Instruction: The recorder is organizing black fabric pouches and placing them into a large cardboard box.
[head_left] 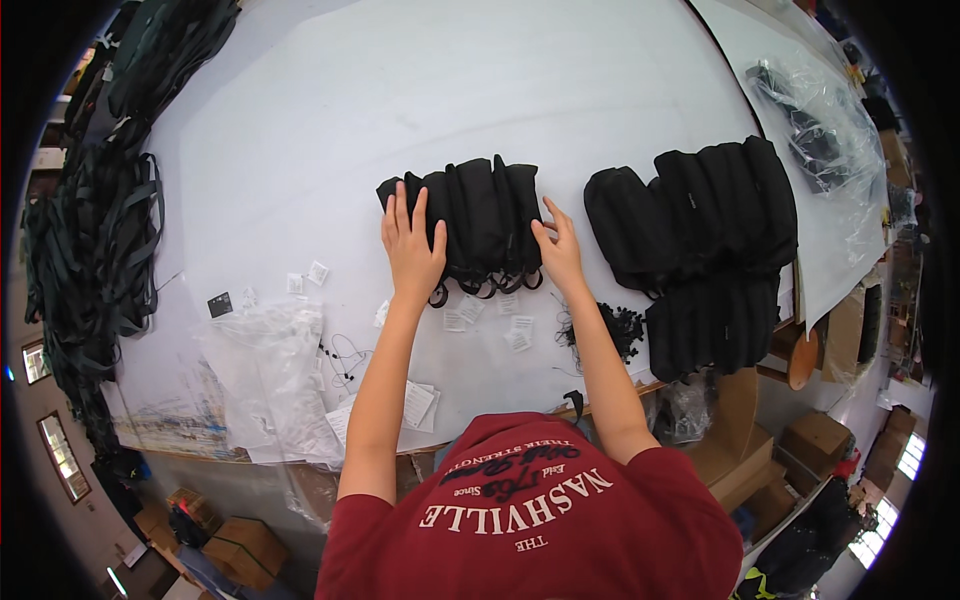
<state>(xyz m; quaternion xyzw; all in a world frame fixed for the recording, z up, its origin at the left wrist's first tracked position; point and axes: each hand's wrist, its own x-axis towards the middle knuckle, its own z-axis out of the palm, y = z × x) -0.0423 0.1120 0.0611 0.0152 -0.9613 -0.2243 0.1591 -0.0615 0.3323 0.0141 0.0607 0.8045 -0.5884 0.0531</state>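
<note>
Black pouches [482, 222] lie in a short row near the middle of the white bench [330, 110]. I count about four in this row, side by side and touching. The left hand [410, 245] lies flat and open on the left end of the row, fingers spread. The right hand [558, 250] is open too and presses on the right end. Neither hand grips anything.

To the right of the row, well apart, sits a bigger pile of black pouches [710, 250], too bunched up to count. Just below the row lie small white tags [490, 318], about five. A heap of tiny black bits [618, 328] lies near the right hand. Clear plastic bags [265, 370] lie left of the row, below it. Dark straps [95, 230] hang far to the left. One more clear bag [815, 120] lies far right.
</note>
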